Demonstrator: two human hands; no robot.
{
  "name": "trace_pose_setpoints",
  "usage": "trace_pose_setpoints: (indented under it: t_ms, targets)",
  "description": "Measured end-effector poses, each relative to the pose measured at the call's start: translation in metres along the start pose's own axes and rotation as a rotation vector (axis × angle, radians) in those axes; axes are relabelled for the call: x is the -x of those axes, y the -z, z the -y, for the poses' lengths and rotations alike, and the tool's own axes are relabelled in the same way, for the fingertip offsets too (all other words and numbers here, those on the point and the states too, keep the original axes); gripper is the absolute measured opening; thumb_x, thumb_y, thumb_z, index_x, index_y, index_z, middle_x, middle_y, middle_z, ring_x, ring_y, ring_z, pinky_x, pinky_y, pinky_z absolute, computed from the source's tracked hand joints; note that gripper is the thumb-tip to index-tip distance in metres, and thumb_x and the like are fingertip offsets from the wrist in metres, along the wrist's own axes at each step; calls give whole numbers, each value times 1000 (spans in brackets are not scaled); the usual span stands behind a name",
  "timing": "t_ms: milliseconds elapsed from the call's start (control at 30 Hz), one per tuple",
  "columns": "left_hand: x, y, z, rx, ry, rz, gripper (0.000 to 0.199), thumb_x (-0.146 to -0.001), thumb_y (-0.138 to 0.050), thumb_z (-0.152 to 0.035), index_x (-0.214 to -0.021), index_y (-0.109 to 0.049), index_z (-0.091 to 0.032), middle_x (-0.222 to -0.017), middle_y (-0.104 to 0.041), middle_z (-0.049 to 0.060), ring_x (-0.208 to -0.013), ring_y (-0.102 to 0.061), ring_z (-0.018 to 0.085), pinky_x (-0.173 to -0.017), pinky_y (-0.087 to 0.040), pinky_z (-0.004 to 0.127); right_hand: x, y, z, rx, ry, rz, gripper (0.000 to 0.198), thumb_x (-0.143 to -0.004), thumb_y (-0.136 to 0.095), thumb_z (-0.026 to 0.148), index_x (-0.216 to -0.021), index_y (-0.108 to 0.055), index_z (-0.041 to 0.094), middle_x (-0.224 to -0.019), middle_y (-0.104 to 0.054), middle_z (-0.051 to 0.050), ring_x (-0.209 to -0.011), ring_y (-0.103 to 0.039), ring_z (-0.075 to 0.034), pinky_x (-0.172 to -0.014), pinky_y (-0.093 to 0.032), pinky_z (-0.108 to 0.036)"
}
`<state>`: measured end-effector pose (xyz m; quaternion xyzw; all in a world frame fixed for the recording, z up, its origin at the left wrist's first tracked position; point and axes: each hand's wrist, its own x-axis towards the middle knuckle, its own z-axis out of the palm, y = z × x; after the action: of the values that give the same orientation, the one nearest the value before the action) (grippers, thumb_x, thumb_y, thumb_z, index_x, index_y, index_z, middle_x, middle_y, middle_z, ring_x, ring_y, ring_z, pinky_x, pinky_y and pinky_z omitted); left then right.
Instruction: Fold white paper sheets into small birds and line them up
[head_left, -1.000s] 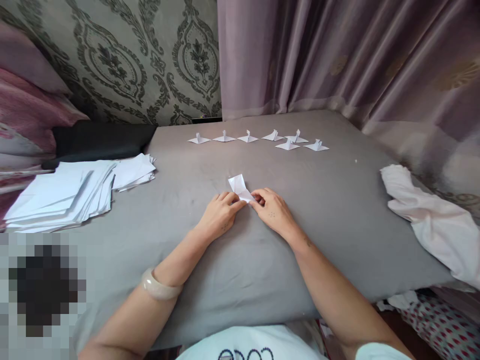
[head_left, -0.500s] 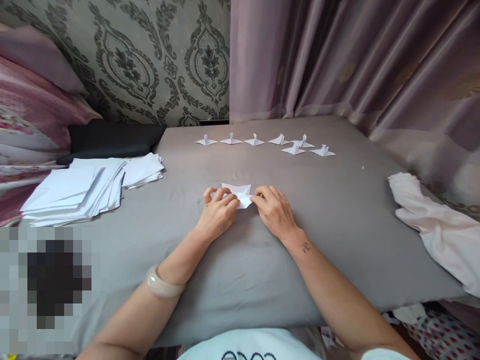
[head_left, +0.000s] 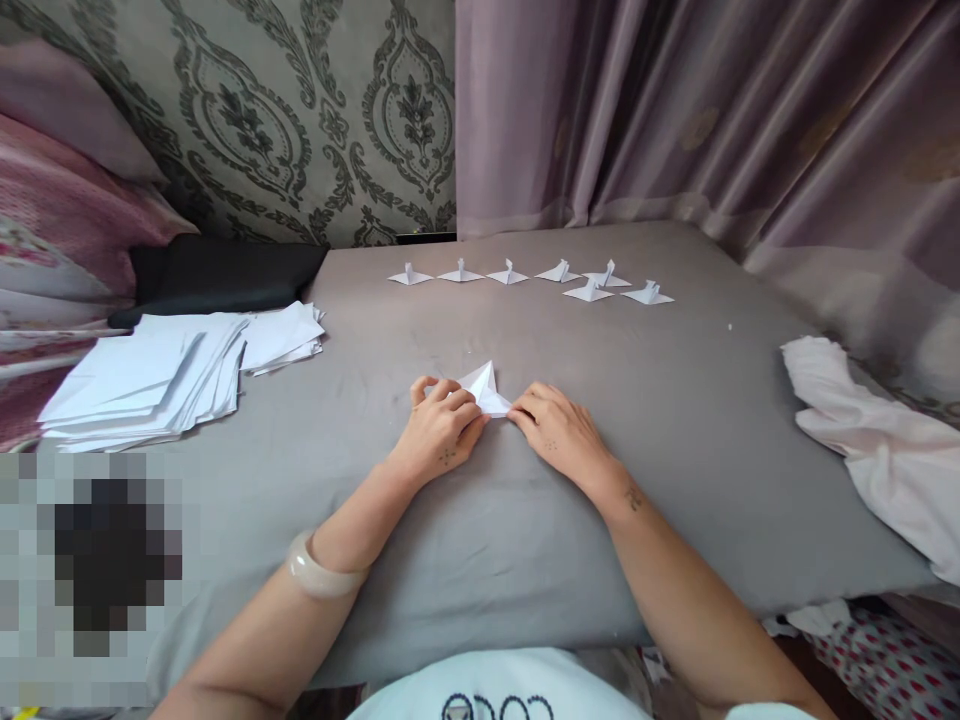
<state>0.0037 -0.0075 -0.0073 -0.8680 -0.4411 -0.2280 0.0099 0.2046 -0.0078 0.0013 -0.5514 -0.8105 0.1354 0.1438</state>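
Observation:
A partly folded piece of white paper [head_left: 484, 385] lies on the grey-covered table in front of me, one pointed flap up at the far side. My left hand [head_left: 444, 425] is closed on its left part, thumb near the close edge, and its fingers hide that side. My right hand [head_left: 553, 425] pinches the paper's right corner between thumb and fingers. Farther back stand several finished folded paper cranes [head_left: 508, 273] with spread wings, most in a row and two a little nearer.
Stacks of white paper sheets [head_left: 142, 375] lie at the left, before a black folded item [head_left: 225, 278]. A pale pink cloth [head_left: 862, 440] lies along the table's right side. The grey table cover [head_left: 420, 590] meets patterned wallpaper and a purple curtain [head_left: 540, 120] behind.
The paper has turned or been refolded between my hands, so one point now rises at its far side. My right hand has moved slightly nearer to me, still at the right corner.

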Motion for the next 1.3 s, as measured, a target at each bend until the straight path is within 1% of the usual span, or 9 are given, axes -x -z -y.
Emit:
trace_pose_setpoints:
  t_ms: [100,233,433,600,700,867,967,1100,1300]
  targets:
    - [-1,-3,-2,17,60,-5,23,-93,-49,-27,-75,-62,-19,-84,-71,2,-89,-60,20,-92,-27,45,-1,-3,4,-41,-88,-22,19,-93,-49,31,-86,-65,23,-94,-62,-1,-86,-58,-14,-63,-36,-26]
    - [-3,-8,-2,40,157,-12,12,-90,-52,-27,-90,-62,-20,-89,-71,4,-89,-61,21,-93,-27,45,-2,-9,8,-20,-150,-77,14,-91,-52,29,-84,-62,22,-93,-61,-2,-79,-57,-14,-60,-35,-27]
    - [-3,-8,2,150,272,48,31,-81,-58,-26,-111,-53,-20,-100,-69,6,-93,-61,22,-96,-26,45,-1,-14,11,-32,5,-65,18,-93,-45,15,-95,-62,20,-97,-62,-5,-91,-57,-16,-71,-39,-26]
    - [1,-5,8,183,200,79,48,-69,-46,-4,-113,-50,-22,-101,-67,5,-98,-58,21,-98,-24,45,5,-9,16,25,81,-7,28,-93,-39,9,-97,-65,19,-95,-62,-7,-89,-56,-17,-72,-40,-28]
    - [1,-6,10,146,123,52,50,-72,-40,1,-115,-50,-22,-98,-67,4,-97,-58,19,-98,-23,44,9,-5,19,81,102,4,29,-93,-38,9,-96,-65,18,-96,-61,-8,-89,-55,-18,-70,-41,-29]
    - [0,-5,6,-25,126,-118,35,-88,-47,-16,-123,-47,-20,-120,-58,13,-109,-48,27,-92,-28,42,14,-1,23,120,117,34,30,-93,-38,9,-106,-63,18,-100,-59,-9,-90,-54,-19,-66,-41,-30]
    - [1,-5,2,-72,159,-196,29,-91,-51,-30,-117,-50,-17,-117,-57,15,-102,-48,27,-87,-31,40,15,2,23,121,117,71,33,-90,-39,5,-108,-62,19,-101,-57,-9,-92,-53,-20,-66,-40,-30]
    - [2,-7,1,-27,8,-92,14,-96,-45,-25,-97,-58,-19,-102,-65,7,-90,-54,19,-83,-31,36,16,5,23,111,123,98,31,-90,-38,5,-103,-62,19,-103,-56,-9,-93,-52,-20,-70,-41,-30]
    - [1,-10,3,56,-114,23,24,-98,-40,-17,-102,-63,-19,-102,-70,5,-90,-60,16,-85,-30,37,17,8,19,106,88,123,31,-87,-40,5,-98,-63,21,-99,-55,-8,-86,-51,-18,-68,-40,-29]
